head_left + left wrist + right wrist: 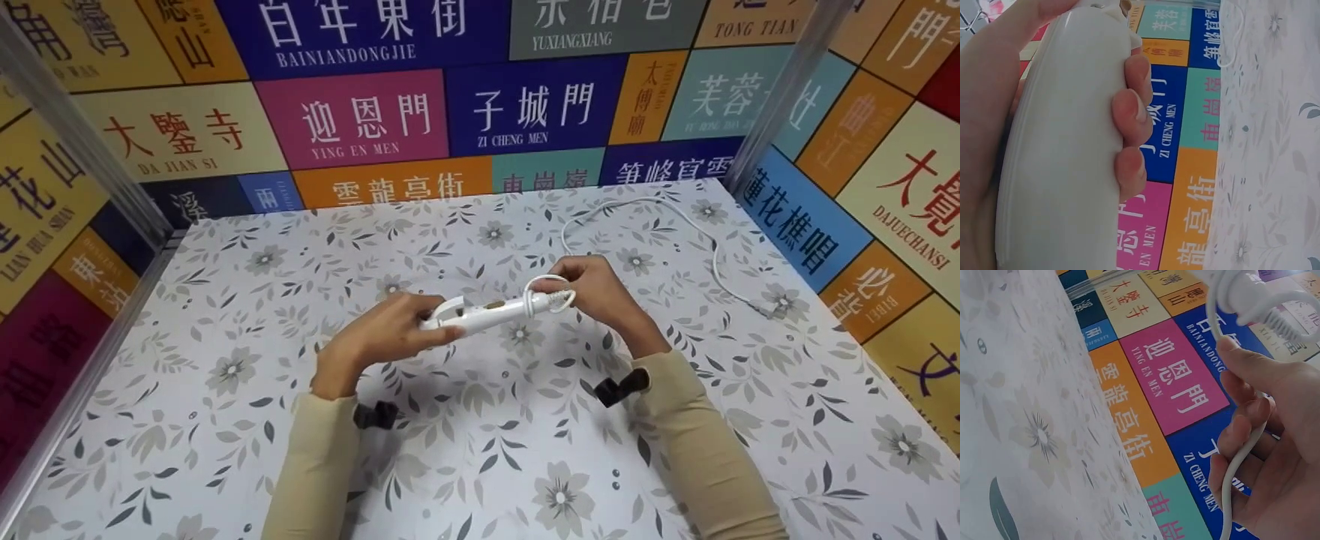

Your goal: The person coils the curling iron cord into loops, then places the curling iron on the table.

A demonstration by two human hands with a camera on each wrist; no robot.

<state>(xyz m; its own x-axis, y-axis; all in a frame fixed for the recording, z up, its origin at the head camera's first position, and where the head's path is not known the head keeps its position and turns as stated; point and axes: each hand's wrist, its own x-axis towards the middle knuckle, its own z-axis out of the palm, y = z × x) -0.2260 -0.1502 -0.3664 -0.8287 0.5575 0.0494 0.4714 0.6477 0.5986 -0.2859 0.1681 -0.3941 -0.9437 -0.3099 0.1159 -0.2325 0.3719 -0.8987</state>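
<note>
A white curling iron (495, 316) with a raised lever is held above the table, tilted slightly up to the right. My left hand (390, 330) grips its left part; in the left wrist view several fingertips curl round the broad white body (1067, 140). My right hand (596, 291) is by the cord end and holds the white cord (1234, 472) in curled fingers. Close to the ribbed cord sleeve (1280, 326), the cord loops round the end of the iron. The far left end of the iron is hidden by my left hand.
The loose cord (660, 199) curves over the back right of the flower-patterned table (465, 465), and its end (766, 309) lies near the right edge. Coloured panels (352, 120) with lettering stand behind and at both sides. A black strap piece (622, 386) sits at my right cuff.
</note>
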